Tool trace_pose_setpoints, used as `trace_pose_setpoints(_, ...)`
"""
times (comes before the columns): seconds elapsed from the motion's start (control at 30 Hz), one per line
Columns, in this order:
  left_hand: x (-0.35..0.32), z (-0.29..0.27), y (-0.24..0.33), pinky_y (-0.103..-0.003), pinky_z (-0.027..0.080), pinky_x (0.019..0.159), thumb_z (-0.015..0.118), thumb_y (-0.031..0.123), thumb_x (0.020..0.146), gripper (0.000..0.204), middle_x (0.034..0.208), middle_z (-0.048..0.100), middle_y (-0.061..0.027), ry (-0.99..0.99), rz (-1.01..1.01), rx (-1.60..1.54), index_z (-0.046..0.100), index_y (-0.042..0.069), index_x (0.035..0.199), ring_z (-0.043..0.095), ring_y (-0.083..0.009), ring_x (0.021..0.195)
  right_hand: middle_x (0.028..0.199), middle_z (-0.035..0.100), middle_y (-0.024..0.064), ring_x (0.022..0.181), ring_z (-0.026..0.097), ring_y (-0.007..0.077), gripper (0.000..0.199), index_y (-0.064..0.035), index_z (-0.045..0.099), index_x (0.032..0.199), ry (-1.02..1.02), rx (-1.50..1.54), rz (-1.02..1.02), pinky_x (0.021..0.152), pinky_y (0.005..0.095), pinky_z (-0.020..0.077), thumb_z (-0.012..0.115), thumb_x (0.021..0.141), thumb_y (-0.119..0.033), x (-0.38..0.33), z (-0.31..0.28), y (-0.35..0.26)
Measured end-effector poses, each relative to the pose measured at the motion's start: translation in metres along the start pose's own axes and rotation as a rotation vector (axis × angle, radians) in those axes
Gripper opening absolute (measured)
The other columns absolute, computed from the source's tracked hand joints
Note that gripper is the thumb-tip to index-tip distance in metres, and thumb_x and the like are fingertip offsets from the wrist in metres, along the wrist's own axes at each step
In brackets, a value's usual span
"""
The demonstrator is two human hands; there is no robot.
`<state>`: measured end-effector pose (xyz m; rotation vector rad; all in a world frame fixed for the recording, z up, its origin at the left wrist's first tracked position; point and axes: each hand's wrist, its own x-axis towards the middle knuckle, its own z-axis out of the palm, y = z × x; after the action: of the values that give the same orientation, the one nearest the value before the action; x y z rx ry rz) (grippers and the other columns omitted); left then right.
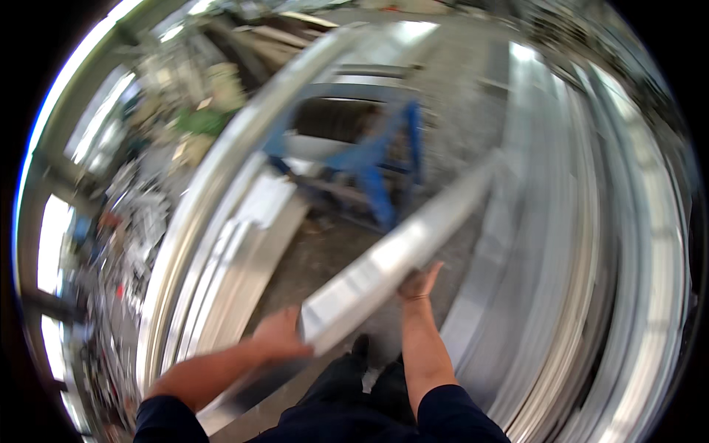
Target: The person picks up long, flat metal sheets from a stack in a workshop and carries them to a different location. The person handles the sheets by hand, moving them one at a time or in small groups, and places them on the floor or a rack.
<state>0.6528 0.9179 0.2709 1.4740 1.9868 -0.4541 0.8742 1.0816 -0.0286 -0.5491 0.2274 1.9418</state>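
Note:
A long silvery metal profile (377, 269) slants across in front of me, from low left up toward the far right. My left hand (282, 334) is closed around its near end, fingers partly hidden behind the metal. Farther along, my right hand (422, 283) supports the same profile from its right side and underneath, with the thumb side showing and the other fingers hidden. Motion blurs the profile's far end. Below my left forearm runs a dark, blurred strip (266, 384) that I cannot make out.
A blue metal stand (377, 188) with a dark roller (336, 120) stands ahead. Long metal profiles lie stacked on the left (229, 258) and right (550, 244). Beyond the left stack are heaps of metal scrap (140, 221). My feet are on a grey floor between the stacks.

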Motion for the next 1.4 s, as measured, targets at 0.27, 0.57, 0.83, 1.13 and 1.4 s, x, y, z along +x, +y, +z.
trace_pose_setpoints(0.27,-0.313,0.19,-0.248,-0.044,0.043,0.1,0.079,0.04,0.065,0.091,0.126,0.053,-0.0152,-0.094,-0.285,0.013,0.038,0.007,0.139,0.053,-0.0318,0.119,0.145,0.044,0.0046,0.132,0.04,0.0315,0.096,-0.017,0.042,0.144,0.158,-0.106,0.299,0.11,0.0524,0.0303,0.036,0.079,-0.087,-0.155,-0.11,0.235)
trace_pose_setpoints(0.57,-0.322,0.372,-0.45,-0.044,0.041,0.102,0.081,0.04,0.062,0.09,0.125,0.053,-0.0177,-0.004,-0.187,-0.311,0.042,0.005,0.136,0.051,-0.0353,0.12,0.149,0.04,0.0087,0.136,0.035,0.0344,0.095,-0.0144,0.036,0.148,0.219,-0.415,0.268,0.114,0.0506,0.0241,0.04,0.082,-0.083,-0.241,-0.038,0.331)
trace_pose_setpoints(0.83,-0.295,0.447,-0.571,-0.036,0.048,0.093,0.092,0.048,0.052,0.094,0.11,0.067,-0.0193,-0.039,-0.061,-1.003,0.057,-0.002,0.124,0.063,-0.0297,0.102,0.145,0.045,0.0106,0.133,0.041,0.0327,0.073,-0.0086,0.043,0.142,-0.041,-0.635,0.296,0.112,0.0505,0.0302,0.062,0.089,-0.055,-0.283,0.071,0.419)
trace_pose_setpoints(1.13,-0.306,0.499,-0.675,-0.035,0.047,0.093,0.072,0.037,0.079,0.058,0.111,0.069,-0.0177,-0.223,-0.36,-1.122,0.064,-0.003,0.12,0.064,-0.0229,0.104,0.114,0.064,0.0128,0.107,0.062,0.0286,0.062,0.0008,0.052,0.127,0.21,-1.176,0.19,0.094,0.0424,0.0492,0.078,0.083,-0.034,-0.222,0.087,0.59)
trace_pose_setpoints(1.4,-0.076,0.286,-0.645,-0.035,0.05,0.08,0.067,0.059,0.081,0.064,0.089,0.07,-0.0152,-0.185,-0.214,-1.025,0.071,0.0,0.105,0.066,-0.0217,0.088,0.136,0.05,0.0217,0.119,0.055,0.031,0.091,0.0053,0.04,0.137,0.421,-1.104,-0.118,0.094,0.048,0.046,0.073,0.079,-0.057,0.01,0.146,0.535)
